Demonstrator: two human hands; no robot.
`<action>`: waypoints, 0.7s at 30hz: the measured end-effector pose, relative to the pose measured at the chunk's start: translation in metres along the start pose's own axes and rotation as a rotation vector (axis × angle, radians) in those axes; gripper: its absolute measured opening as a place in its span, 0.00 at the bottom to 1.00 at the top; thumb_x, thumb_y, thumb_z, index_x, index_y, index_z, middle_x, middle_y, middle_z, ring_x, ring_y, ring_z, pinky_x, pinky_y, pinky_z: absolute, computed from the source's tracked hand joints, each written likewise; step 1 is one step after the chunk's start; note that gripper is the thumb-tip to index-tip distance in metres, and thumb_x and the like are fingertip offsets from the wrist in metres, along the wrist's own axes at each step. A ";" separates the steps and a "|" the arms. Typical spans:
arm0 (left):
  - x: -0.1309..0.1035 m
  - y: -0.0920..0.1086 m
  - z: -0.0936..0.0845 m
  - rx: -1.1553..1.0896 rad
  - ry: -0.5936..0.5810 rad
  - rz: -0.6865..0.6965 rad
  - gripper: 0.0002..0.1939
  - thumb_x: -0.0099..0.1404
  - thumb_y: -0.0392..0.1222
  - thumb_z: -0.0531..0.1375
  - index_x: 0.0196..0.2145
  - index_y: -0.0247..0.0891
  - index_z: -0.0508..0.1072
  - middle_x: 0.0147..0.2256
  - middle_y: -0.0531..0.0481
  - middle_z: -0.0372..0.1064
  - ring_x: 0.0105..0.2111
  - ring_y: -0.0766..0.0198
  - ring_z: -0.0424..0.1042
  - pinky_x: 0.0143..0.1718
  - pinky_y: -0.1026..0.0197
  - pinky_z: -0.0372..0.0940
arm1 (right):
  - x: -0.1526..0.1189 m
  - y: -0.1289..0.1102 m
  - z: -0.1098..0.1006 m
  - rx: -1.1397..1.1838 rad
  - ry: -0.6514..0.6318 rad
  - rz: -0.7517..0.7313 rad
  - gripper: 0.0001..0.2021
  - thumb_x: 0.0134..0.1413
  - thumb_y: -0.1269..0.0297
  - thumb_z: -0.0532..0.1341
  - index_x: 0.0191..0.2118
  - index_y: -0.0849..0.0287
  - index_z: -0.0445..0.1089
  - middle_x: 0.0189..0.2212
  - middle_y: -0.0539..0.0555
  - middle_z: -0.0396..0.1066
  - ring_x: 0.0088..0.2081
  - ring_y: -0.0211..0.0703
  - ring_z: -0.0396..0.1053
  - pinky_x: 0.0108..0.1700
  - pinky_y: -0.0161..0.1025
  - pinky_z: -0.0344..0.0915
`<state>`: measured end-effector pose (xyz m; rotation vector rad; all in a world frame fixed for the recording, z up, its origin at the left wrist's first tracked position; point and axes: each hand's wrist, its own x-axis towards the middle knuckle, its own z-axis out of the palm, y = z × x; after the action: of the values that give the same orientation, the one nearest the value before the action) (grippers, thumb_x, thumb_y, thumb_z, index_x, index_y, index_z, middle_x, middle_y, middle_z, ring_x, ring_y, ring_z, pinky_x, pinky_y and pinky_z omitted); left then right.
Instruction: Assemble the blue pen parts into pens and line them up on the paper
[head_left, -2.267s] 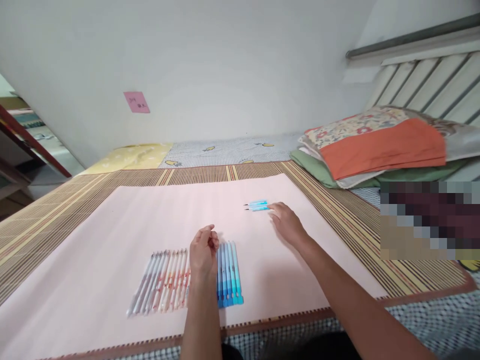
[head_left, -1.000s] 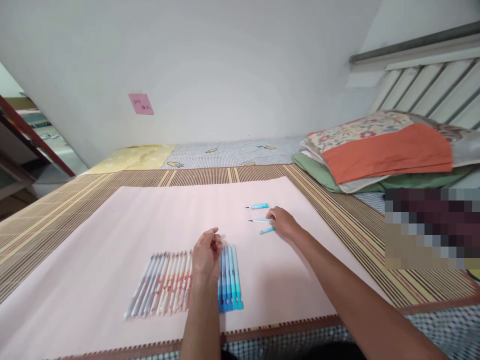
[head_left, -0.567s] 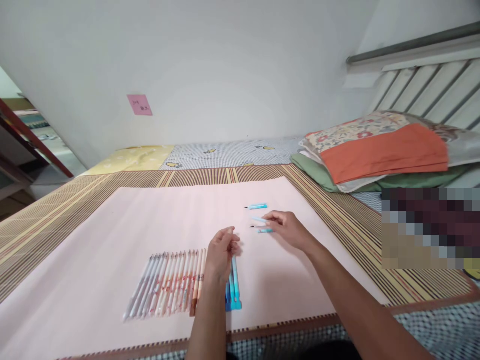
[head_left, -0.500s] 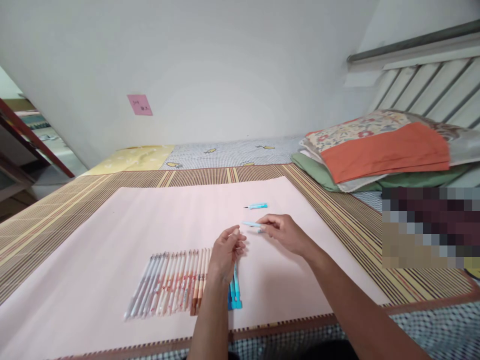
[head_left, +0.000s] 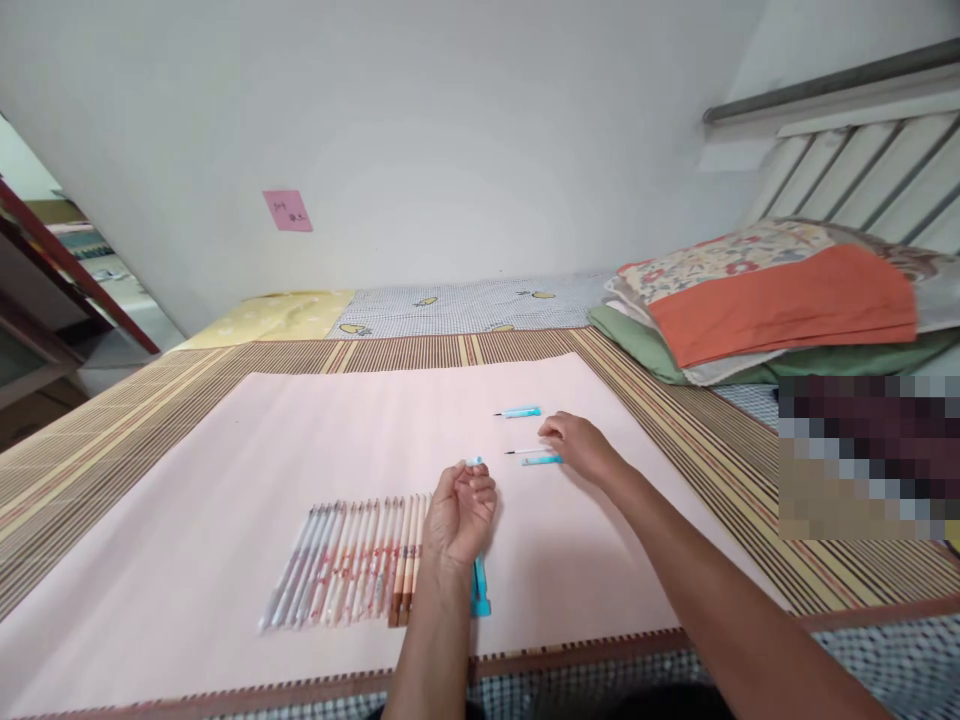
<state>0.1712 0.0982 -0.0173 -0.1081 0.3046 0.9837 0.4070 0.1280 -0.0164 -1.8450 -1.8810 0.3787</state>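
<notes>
My left hand point(head_left: 463, 505) is closed, palm turned up, on a light-blue pen barrel point(head_left: 474, 461); only its end shows above the fingertips. To the right, my right hand point(head_left: 583, 446) has its fingers bent around the rear end of a thin white pen refill point(head_left: 526, 451) with a dark tip; the fingertips partly hide that end. A bright-blue pen part point(head_left: 537, 461) lies just below the refill, partly under the hand. Farther back rests another blue pen part with a dark-tipped refill point(head_left: 519, 412). Blue pens point(head_left: 481, 590) show beside my left wrist, otherwise covered by the forearm.
A row of white, pink and brown-ended pens point(head_left: 349, 565) lies left of my left forearm on a large pink sheet point(head_left: 360, 430). Beneath it is a striped mat point(head_left: 180, 400). Folded bedding point(head_left: 780, 310) stands at the right, before a wall with a pink note point(head_left: 287, 211).
The light-blue pen barrel has passed from my right hand to my left, whose fingers have closed. My right hand has moved right to the refill's rear end.
</notes>
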 end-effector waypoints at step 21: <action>0.006 0.006 -0.003 0.250 0.159 0.348 0.05 0.63 0.30 0.61 0.28 0.32 0.71 0.26 0.46 0.71 0.22 0.71 0.66 0.22 0.72 0.62 | -0.032 -0.026 -0.003 1.017 0.377 0.121 0.14 0.51 0.53 0.67 0.37 0.59 0.74 0.23 0.48 0.67 0.26 0.39 0.65 0.31 0.38 0.65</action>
<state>0.1688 0.1060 -0.0219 0.0989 0.6045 1.2749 0.3861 0.0946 -0.0049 -1.1958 -0.9986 0.7817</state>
